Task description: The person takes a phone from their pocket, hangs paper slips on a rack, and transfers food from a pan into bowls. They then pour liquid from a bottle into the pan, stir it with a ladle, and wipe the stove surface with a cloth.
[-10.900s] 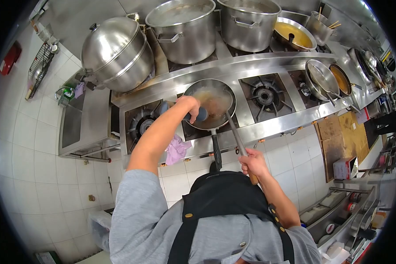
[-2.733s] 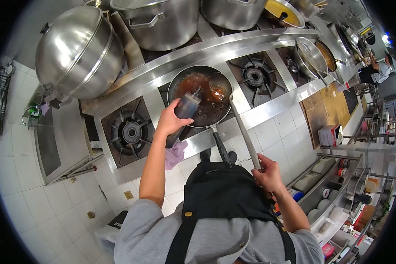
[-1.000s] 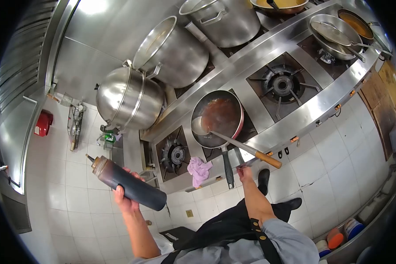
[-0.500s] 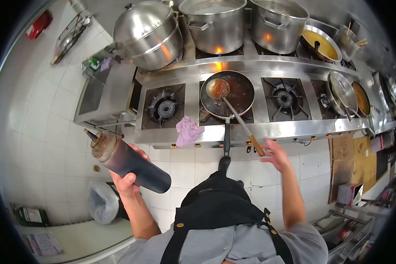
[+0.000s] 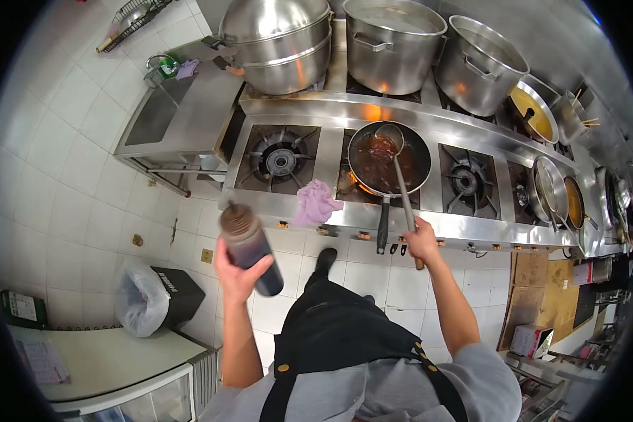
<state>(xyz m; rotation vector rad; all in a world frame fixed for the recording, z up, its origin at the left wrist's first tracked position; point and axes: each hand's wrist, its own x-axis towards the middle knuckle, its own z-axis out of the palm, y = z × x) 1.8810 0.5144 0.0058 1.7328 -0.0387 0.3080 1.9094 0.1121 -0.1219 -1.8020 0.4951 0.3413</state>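
Note:
My left hand (image 5: 238,273) grips a dark sauce squeeze bottle (image 5: 250,245), held upright in front of my chest, away from the stove. My right hand (image 5: 423,241) holds the wooden end of a long metal ladle (image 5: 401,184). The ladle's bowl rests at the far rim of a frying pan (image 5: 389,160) filled with brown sauce. The pan sits on the middle burner, with a flame showing beneath it and its black handle pointing toward me.
A pink cloth (image 5: 315,202) lies on the stove's front ledge (image 5: 344,219). Large steel pots (image 5: 390,42) stand behind the burners, with more pans (image 5: 550,190) to the right. A bin with a white bag (image 5: 151,299) and a white counter (image 5: 105,362) stand at lower left.
My right hand, free half a second ago, now grips the ladle handle again. The bottle has swung from a slant to upright and closer to my chest. The view has turned back toward the stove.

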